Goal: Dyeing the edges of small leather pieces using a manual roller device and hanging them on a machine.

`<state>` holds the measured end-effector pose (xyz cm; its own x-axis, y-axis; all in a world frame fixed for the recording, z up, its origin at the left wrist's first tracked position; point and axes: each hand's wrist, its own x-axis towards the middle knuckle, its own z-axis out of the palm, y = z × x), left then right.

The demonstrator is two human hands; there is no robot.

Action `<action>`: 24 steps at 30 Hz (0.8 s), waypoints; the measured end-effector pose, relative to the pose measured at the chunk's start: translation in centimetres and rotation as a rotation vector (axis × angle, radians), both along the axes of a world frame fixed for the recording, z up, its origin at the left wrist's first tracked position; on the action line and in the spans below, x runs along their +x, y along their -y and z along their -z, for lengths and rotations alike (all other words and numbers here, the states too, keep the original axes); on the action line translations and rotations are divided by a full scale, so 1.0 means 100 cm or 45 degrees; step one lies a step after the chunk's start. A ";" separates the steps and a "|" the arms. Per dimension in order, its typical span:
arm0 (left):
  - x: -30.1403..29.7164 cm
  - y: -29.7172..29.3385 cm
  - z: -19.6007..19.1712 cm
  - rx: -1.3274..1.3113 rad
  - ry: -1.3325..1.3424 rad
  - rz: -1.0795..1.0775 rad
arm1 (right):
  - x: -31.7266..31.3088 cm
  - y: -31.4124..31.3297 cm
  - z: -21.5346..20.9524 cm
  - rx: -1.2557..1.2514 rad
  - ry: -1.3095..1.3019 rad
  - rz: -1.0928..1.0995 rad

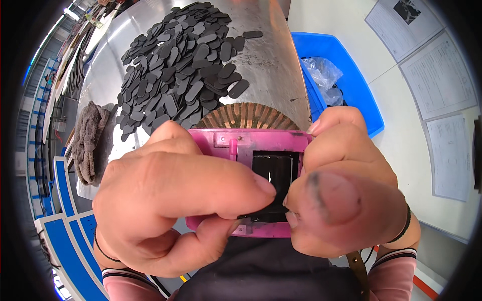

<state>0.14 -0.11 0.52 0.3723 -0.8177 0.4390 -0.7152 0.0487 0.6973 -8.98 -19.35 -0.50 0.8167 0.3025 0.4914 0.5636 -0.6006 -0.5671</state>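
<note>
A pink plastic frame point(221, 136) is held up close in front of me, with a glossy black piece point(271, 173) in its rectangular opening. My left hand point(150, 205) reaches across the frame's left side, its fingers closed in a pinch at the left edge of the black piece. One fingertip presses on the black surface; another sits just below it. My right hand point(346, 185) grips the frame's right side with its fingers closed, partly covering the black piece's right edge. The fingers behind the frame are hidden.
A heap of flat dark oval pads point(175, 70) lies on the metal table point(271, 60). Behind the frame shows a ribbed brown, fan-shaped edge point(246, 115). A grey cloth glove point(89, 143) lies left. A blue bin point(361, 93) with clear plastic bags point(324, 75) stands right, near papers point(442, 75).
</note>
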 end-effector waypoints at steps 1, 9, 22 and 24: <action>0.000 0.000 -0.003 0.000 -0.003 0.004 | -0.001 0.000 0.003 0.000 -0.003 0.004; -0.008 0.001 -0.025 0.448 0.335 0.012 | -0.002 0.002 0.023 0.093 0.285 -0.042; -0.008 0.023 -0.006 -0.086 -0.141 0.253 | -0.008 0.040 0.007 0.123 0.236 -0.074; -0.040 0.023 -0.009 -0.386 -0.719 -0.183 | -0.012 0.046 0.010 0.215 0.255 -0.065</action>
